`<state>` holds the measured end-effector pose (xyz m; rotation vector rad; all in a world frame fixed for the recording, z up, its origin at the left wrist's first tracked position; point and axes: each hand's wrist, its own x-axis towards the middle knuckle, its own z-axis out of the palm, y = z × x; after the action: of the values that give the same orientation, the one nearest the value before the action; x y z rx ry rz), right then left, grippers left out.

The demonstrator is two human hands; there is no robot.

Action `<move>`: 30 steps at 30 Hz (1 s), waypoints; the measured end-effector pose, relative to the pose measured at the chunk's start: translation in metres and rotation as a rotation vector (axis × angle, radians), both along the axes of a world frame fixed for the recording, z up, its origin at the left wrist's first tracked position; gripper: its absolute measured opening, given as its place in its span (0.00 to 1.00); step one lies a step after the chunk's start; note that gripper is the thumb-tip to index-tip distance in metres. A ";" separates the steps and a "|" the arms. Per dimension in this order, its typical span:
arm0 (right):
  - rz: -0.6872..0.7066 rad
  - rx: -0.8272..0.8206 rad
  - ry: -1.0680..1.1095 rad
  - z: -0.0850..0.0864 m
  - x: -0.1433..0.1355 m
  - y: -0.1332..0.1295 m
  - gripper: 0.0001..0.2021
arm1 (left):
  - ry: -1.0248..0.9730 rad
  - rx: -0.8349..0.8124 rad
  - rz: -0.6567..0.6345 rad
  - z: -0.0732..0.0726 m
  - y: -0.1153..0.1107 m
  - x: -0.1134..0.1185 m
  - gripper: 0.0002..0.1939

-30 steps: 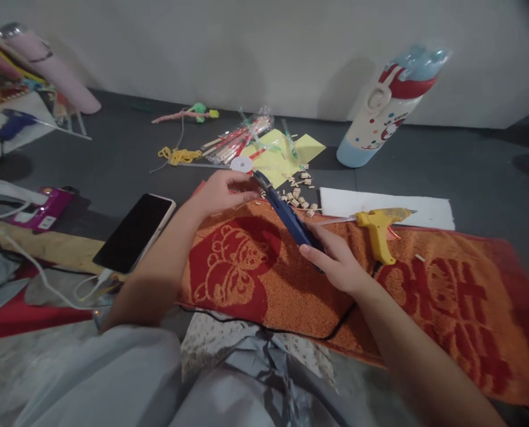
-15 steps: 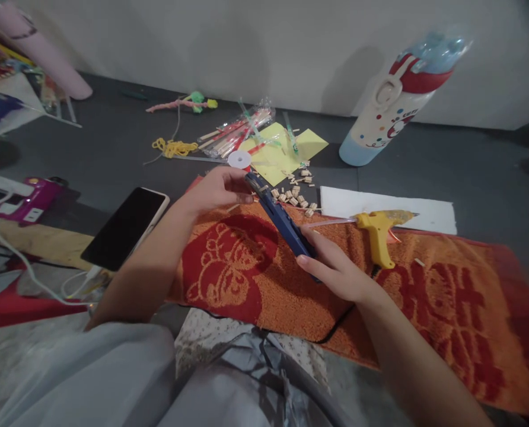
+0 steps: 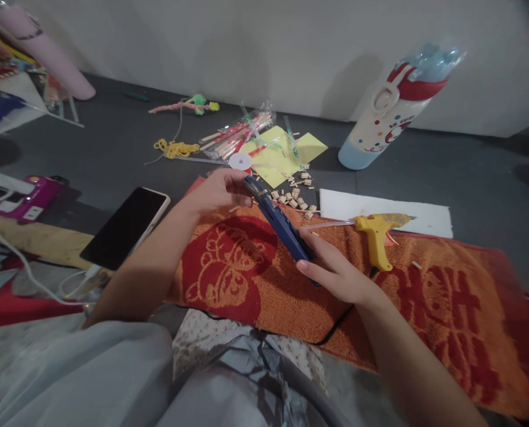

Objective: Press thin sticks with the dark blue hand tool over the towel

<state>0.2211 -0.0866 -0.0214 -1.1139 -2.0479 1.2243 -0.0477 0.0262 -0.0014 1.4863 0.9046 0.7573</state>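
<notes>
A dark blue phone (image 3: 280,222), seen nearly edge-on, is held tilted above an orange and red towel (image 3: 291,302). My left hand (image 3: 226,191) grips its upper end between thumb and fingers. Around the lower end, my right hand (image 3: 335,270) is closed, with its thumb along the near edge. The phone's faces are mostly turned out of sight. Just beyond it lie several small bundles of cut wooden sticks (image 3: 293,198). To the right of my right hand, a yellow hot glue gun (image 3: 378,234) with a clear glue stick rests on the towel.
A white board (image 3: 384,207) lies behind the glue gun. Further back are a bottle (image 3: 375,130), yellow paper (image 3: 271,157), wrapped sticks (image 3: 238,136), a ribbon spool (image 3: 240,161) and yellow yarn (image 3: 175,148). A black-screened phone (image 3: 126,228) with a cable lies left.
The view has shifted slightly. Both hands keep their hold on the blue phone, which has hardly moved.
</notes>
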 end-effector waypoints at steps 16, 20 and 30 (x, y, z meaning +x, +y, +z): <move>-0.151 0.093 -0.034 -0.003 -0.003 0.005 0.36 | 0.410 0.537 0.272 0.008 -0.016 0.016 0.06; -0.129 0.103 -0.001 -0.005 -0.001 0.005 0.35 | 0.388 0.500 0.221 0.009 -0.014 0.011 0.05; -0.105 0.051 0.030 -0.008 0.003 0.005 0.35 | 0.210 0.283 0.086 0.009 -0.012 0.006 0.10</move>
<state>0.2242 -0.0814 -0.0293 -1.1573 -1.9617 1.1240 -0.0422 0.0140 0.0073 1.8109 1.0569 0.8290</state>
